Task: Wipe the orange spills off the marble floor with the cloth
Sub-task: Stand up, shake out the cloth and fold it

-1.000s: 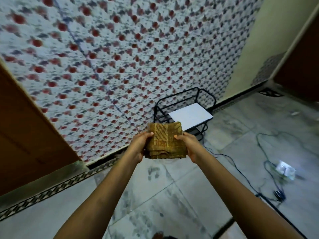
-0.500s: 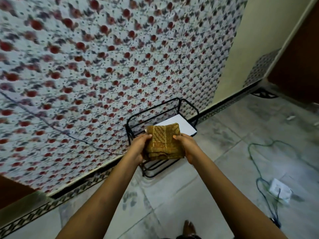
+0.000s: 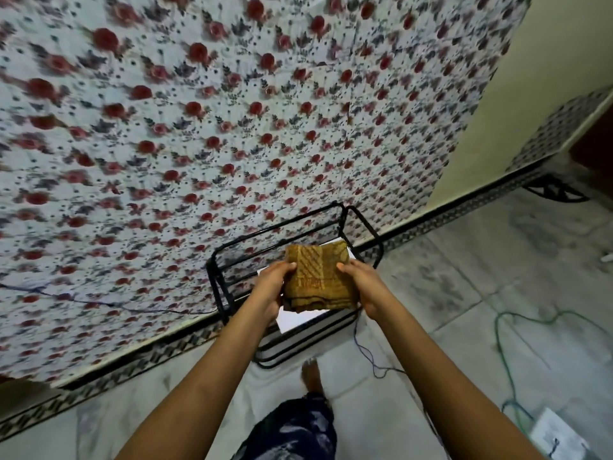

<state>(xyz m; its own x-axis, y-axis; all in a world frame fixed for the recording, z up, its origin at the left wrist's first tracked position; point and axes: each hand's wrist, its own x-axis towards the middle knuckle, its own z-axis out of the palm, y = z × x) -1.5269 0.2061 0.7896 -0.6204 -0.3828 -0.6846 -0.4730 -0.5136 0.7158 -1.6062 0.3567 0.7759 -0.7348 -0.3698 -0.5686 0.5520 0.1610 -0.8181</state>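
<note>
A folded mustard-yellow cloth with a woven pattern is held up in front of me, over a black wire rack. My left hand grips its left edge and my right hand grips its right edge, thumbs on top. The grey-veined marble floor spreads out below and to the right. No orange spill shows in this view.
The black wire rack with a white sheet on it stands against the floral-tiled wall. My foot and patterned trouser leg are below. Green and dark cables trail over the floor toward a white box at lower right.
The view has swung left and closer to the rack, which now lies directly under the cloth. Both hands keep the same hold on the cloth. My foot has come into view.
</note>
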